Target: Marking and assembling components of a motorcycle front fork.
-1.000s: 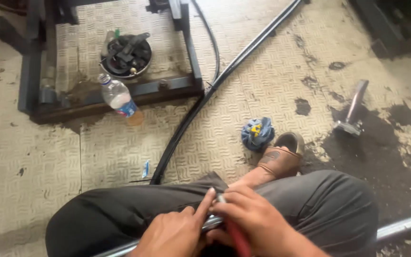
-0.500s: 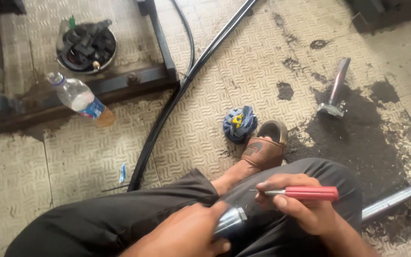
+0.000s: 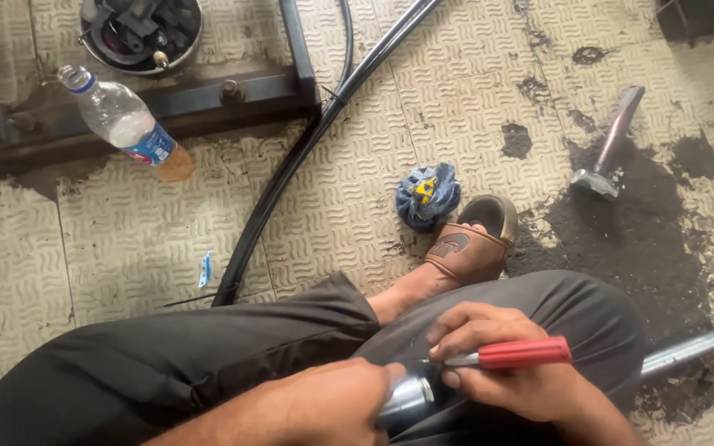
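Fingers (image 3: 349, 388) of the left hand (image 3: 324, 405) were wrapped tight round the shiny silver metal tube end (image 3: 406, 398), which lay across the lap of the dark grey trousers (image 3: 208, 372). Just to the right, the right hand (image 3: 506, 372) had its fingers (image 3: 473, 326) clamped on the red-handled screwdriver (image 3: 522, 353), whose thin blade pointed left and met the mouth of the tube. The step in hand looked like picking or prying at something inside that tube end, though what sat there was too small to tell. Any next push would call for a steady left grip and a blade kept from slipping toward the left thumb.

Further off on the patterned tile floor (image 3: 126, 248) lay a clear plastic water bottle (image 3: 126, 124), a long black hose (image 3: 291, 165), a blue crumpled rag (image 3: 427, 194), a brown sandal (image 3: 468, 244) on the foot, and a steel hammer (image 3: 609, 144) on the dark oily patch.
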